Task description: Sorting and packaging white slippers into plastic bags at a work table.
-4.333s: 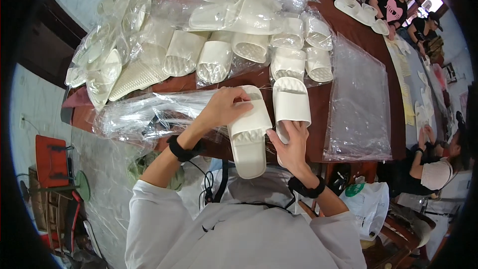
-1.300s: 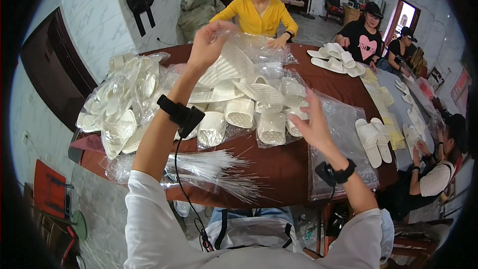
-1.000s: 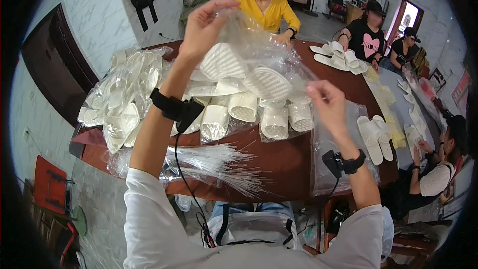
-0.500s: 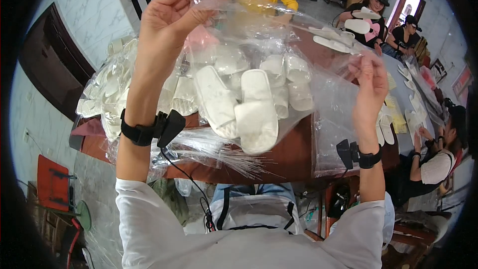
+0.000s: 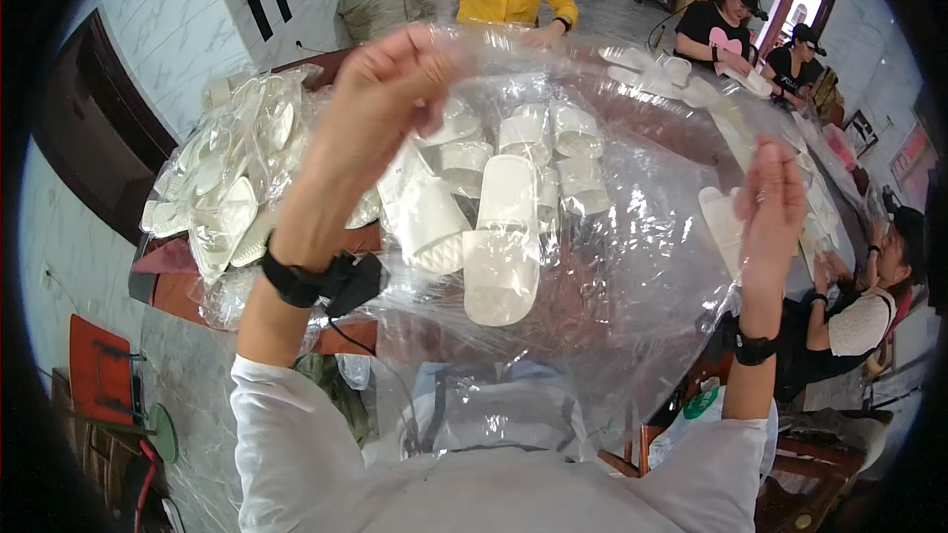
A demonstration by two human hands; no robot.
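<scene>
A tiled workroom holds a long dark wooden table (image 5: 341,242), seen from above and bent by the lens, with other people seated along its far and right edges.

At upper centre the left hand (image 5: 380,104) is pinched shut on the top edge of a clear plastic bag (image 5: 612,276); at right of centre the right hand (image 5: 772,202) is closed on the bag's other upper corner. Both are raised, so the bag hangs spread between them across the middle of the frame, well above the tabletop.

Inside it, a pair of white slippers (image 5: 469,237) lies low in the film at centre, one sole-long piece pointing down, the other tilted to its left. So the pair looks already bagged; the mouth appears still unsealed in the fingers, though I cannot tell for sure through the glare. Closing it and setting it down seems to be what remains for this one.

Through and behind the film, rows of loose white slippers (image 5: 553,143) wait unbagged at upper centre. At the left edge of the table sits a heap of bagged slippers (image 5: 222,188). A black wrist strap with a small box (image 5: 331,281) rides the left forearm.
</scene>
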